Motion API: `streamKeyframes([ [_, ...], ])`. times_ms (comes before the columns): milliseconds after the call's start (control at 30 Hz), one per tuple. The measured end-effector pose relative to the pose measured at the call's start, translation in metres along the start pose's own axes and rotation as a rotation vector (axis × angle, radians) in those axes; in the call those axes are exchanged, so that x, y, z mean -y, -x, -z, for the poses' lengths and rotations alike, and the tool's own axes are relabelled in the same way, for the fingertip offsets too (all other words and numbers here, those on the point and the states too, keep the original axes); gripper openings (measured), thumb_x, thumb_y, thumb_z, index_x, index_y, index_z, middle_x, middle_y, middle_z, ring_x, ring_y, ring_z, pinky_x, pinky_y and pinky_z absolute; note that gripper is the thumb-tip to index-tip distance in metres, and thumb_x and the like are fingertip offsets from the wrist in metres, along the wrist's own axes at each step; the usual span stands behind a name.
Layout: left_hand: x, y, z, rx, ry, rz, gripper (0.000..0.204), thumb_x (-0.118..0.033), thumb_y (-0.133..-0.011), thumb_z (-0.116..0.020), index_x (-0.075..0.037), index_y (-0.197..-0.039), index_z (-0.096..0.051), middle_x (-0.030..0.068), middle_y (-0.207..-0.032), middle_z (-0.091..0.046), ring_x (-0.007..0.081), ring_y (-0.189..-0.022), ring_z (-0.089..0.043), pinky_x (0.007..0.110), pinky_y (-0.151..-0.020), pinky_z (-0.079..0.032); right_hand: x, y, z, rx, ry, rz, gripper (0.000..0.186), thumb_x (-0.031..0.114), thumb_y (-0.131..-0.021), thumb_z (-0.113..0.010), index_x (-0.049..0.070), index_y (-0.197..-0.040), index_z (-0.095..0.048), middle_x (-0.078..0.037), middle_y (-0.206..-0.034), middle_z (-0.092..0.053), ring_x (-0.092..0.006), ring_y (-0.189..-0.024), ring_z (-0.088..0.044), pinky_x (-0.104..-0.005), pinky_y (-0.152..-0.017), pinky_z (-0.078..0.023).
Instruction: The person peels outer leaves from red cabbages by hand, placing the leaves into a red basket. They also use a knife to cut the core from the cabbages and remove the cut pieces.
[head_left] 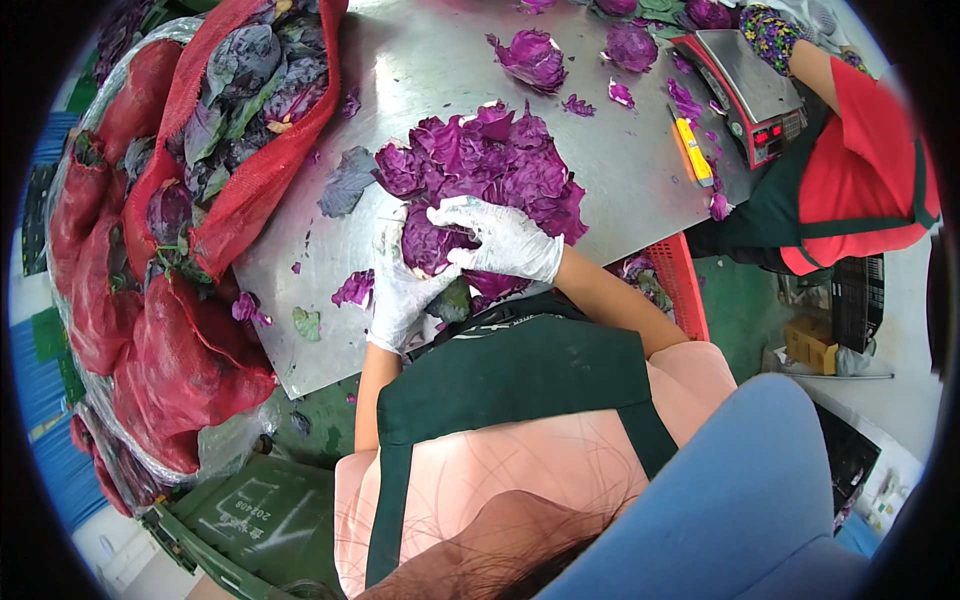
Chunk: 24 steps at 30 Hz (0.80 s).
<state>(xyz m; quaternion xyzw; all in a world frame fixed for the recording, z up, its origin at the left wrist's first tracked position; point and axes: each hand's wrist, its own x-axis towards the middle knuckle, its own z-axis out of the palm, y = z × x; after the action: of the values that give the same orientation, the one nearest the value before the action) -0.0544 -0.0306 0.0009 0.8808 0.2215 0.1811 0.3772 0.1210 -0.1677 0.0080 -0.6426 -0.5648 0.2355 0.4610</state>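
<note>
White gloves cover both my hands at the near edge of the steel table [620, 190]. Between them is a small red cabbage [428, 245]. My left hand [398, 285] wraps it from the left and below, while my right hand [500, 238] grips it from the right, with fingers curled over its top. Just beyond lies a heap of loose purple cabbage leaves [490, 160]. A dull grey-green leaf [347, 182] rests left of the heap, and another dark green leaf [452, 300] sits under my hands.
Red mesh sacks of cabbages [170, 350] crowd the left side. Far right are a red scale [740, 85], a yellow utility knife [692, 152] and a co-worker's patterned glove [772, 40]. A red crate [682, 285] stands below the table edge; a green bin [255, 525] is lower left.
</note>
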Motion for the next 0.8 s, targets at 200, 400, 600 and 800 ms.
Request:
streamKeyframes([
  [200, 0.015, -0.010, -0.001, 0.102, 0.403, 0.072, 0.124, -0.041, -0.054, -0.098, -0.003, -0.150, -0.030, 0.0186, -0.143, -0.039, 0.0338, -0.128, -0.050, 0.045, -0.108, -0.042, -0.007, -0.005, -0.007, -0.036, -0.123, -0.178, 0.055, 0.033, -0.081, -0.079, 0.007, -0.126, -0.063, -0.014, -0.111, -0.062, -0.0265, -0.104, -0.062, -0.0382, -0.094, -0.049],
  [400, 0.007, -0.009, 0.002, 0.044, 0.001, -0.035, 0.117, -0.036, -0.053, -0.096, -0.004, -0.148, -0.036, 0.0226, -0.140, -0.044, 0.0378, -0.131, -0.046, 0.046, -0.110, -0.040, -0.002, -0.001, -0.012, -0.028, -0.619, -0.494, 0.035, 0.017, -0.075, -0.084, 0.005, -0.101, -0.064, 0.000, -0.090, -0.057, -0.0117, -0.085, -0.055, -0.0292, -0.082, -0.048],
  [600, -0.004, -0.006, 0.000, 0.029, 0.018, -0.035, 0.114, -0.036, -0.054, -0.095, -0.004, -0.147, -0.037, 0.0239, -0.141, -0.044, 0.0419, -0.132, -0.044, 0.050, -0.110, -0.038, 0.010, -0.003, 0.005, 0.001, -0.461, -0.486, 0.067, 0.013, -0.071, -0.087, 0.002, -0.131, -0.059, 0.002, -0.098, -0.054, -0.0102, -0.094, -0.053, -0.0272, -0.091, -0.046],
  [800, -0.009, -0.005, -0.003, 0.021, -0.052, -0.043, 0.115, -0.036, -0.054, -0.095, -0.005, -0.149, -0.036, 0.0247, -0.143, -0.044, 0.0426, -0.134, -0.041, 0.052, -0.113, -0.033, 0.009, 0.003, -0.010, -0.103, -0.497, -0.570, 0.067, 0.014, -0.071, -0.087, 0.001, -0.129, -0.057, 0.001, -0.094, -0.051, -0.0090, -0.086, -0.051, -0.0252, -0.080, -0.048],
])
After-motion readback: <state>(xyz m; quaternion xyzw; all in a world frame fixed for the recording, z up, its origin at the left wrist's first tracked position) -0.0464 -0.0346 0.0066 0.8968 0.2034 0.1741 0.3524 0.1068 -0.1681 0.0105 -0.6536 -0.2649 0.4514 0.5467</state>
